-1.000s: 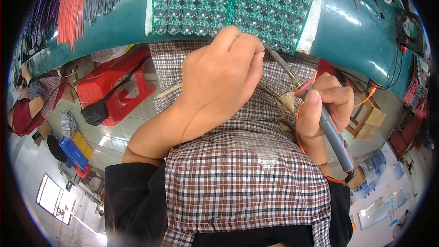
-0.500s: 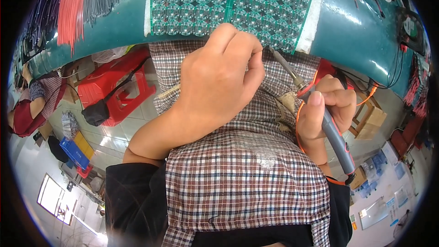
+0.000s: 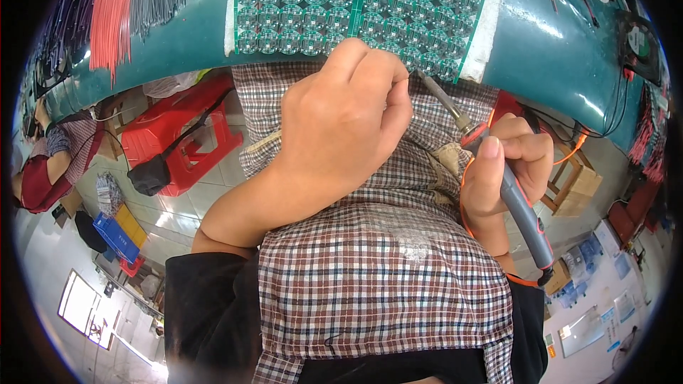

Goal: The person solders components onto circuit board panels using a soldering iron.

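A green panel of many small round circuit boards (image 3: 356, 7) lies on the teal bench. My left hand (image 3: 341, 117) is curled at the panel's near edge, knuckles up, and whatever its fingertips pinch is hidden. My right hand (image 3: 509, 163) grips a soldering iron (image 3: 523, 210) with a grey and orange handle. The iron's metal tip (image 3: 434, 89) slants up to the panel's edge, right beside my left fingertips. A checked cloth (image 3: 384, 277) covers my lap below both hands.
Bundles of red and grey wires (image 3: 121, 7) lie on the bench (image 3: 569, 50) at the left, and more red wires at the right rim. A red plastic stool (image 3: 178, 135) stands on the floor left of my lap. Another person (image 3: 50, 163) sits at the far left.
My left hand has shifted only slightly at the panel's edge. The soldering iron stays at about the same place and angle.
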`<action>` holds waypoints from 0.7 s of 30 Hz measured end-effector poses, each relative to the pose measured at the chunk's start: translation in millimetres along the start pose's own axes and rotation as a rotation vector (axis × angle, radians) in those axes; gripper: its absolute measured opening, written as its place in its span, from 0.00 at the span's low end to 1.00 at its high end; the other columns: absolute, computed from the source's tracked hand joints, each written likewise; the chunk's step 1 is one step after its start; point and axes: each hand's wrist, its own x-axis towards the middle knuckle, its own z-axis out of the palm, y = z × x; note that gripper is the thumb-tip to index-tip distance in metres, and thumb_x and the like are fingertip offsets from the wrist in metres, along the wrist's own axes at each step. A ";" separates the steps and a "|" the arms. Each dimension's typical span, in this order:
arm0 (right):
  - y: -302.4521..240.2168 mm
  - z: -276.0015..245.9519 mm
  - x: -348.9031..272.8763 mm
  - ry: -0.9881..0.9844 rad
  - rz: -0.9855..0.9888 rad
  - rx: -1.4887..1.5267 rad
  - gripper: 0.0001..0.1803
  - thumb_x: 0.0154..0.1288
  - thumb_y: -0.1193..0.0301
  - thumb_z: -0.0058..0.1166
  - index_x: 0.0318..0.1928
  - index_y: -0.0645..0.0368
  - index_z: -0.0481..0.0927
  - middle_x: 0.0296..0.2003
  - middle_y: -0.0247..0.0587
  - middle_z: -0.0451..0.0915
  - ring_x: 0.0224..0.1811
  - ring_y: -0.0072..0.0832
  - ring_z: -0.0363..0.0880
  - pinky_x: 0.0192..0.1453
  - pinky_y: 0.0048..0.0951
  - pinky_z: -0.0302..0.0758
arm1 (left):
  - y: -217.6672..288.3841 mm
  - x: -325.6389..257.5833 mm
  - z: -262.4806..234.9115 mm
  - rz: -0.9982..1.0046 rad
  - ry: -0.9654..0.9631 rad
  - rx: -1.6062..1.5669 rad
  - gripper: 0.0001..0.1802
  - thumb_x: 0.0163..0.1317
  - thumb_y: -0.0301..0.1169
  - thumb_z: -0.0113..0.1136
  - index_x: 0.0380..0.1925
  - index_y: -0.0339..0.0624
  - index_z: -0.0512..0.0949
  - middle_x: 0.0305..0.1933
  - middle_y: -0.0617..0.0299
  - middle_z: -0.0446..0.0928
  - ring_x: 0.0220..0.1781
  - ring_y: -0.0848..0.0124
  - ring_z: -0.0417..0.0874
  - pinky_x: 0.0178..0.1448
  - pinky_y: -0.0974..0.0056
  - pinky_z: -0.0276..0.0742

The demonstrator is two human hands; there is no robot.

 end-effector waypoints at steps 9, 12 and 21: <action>6.8 -8.7 -1.1 -0.079 -0.064 0.023 0.13 0.57 0.79 0.56 0.30 0.58 0.62 0.19 0.35 0.68 0.19 0.18 0.63 0.26 0.21 0.60 | 1.1 1.6 2.7 0.027 -0.014 0.028 0.06 0.50 0.25 0.62 0.26 0.44 0.74 0.27 0.62 0.71 0.20 0.66 0.76 0.22 0.65 0.72; 4.7 -14.4 -3.1 -0.068 -0.088 0.020 0.13 0.57 0.79 0.55 0.31 0.58 0.62 0.19 0.35 0.68 0.19 0.19 0.62 0.26 0.22 0.60 | 2.8 1.7 0.5 0.061 -0.004 0.037 0.06 0.50 0.25 0.62 0.26 0.44 0.74 0.27 0.62 0.71 0.20 0.66 0.76 0.22 0.65 0.72; 6.9 -20.8 -5.8 -0.069 -0.096 0.008 0.12 0.57 0.78 0.54 0.31 0.58 0.61 0.18 0.34 0.67 0.18 0.18 0.61 0.26 0.22 0.59 | 5.2 0.2 9.1 0.012 0.013 -0.085 0.07 0.49 0.22 0.64 0.28 0.44 0.77 0.25 0.66 0.72 0.14 0.82 0.67 0.17 0.74 0.61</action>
